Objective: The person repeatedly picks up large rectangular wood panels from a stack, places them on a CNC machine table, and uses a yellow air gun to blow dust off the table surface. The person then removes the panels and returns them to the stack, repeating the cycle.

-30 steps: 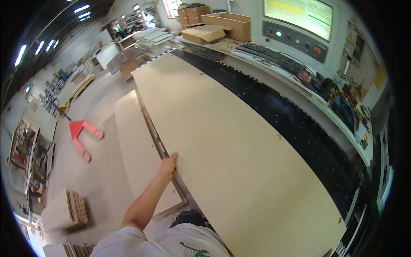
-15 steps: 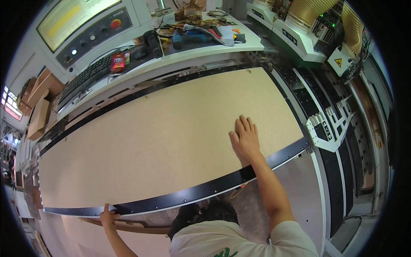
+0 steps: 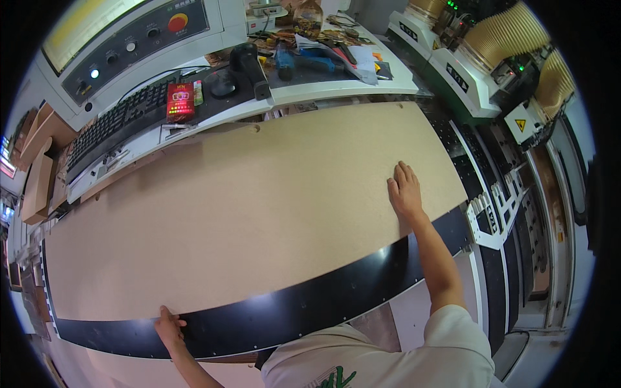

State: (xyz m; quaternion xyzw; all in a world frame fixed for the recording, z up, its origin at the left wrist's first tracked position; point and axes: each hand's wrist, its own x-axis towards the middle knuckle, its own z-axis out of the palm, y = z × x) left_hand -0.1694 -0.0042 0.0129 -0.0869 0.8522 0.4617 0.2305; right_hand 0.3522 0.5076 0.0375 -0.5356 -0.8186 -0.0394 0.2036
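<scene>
A large tan wooden board (image 3: 259, 207) lies flat on a black machine table (image 3: 310, 294). On the right part of the board, my right hand (image 3: 406, 194) rests palm down with its fingers stretched out. My left hand (image 3: 169, 328) touches the board's near edge at the lower left; one finger reaches onto the board and another points right, apart from it. The remaining left fingers are partly hidden. A wide black strip of the table shows between the board's near edge and my body.
Beyond the board, a white desk holds a black keyboard (image 3: 119, 126), a red box (image 3: 180, 102), a mouse (image 3: 221, 83) and a handheld scanner (image 3: 249, 70). A control panel (image 3: 132, 46) stands far left. Machine heads with ribbed hoses (image 3: 504, 35) and a white bracket (image 3: 485, 221) are at right.
The board has slid away from me across the table, so the near black strip is wider and the far black border is covered. Both hands have moved with it, and my body leans further forward.
</scene>
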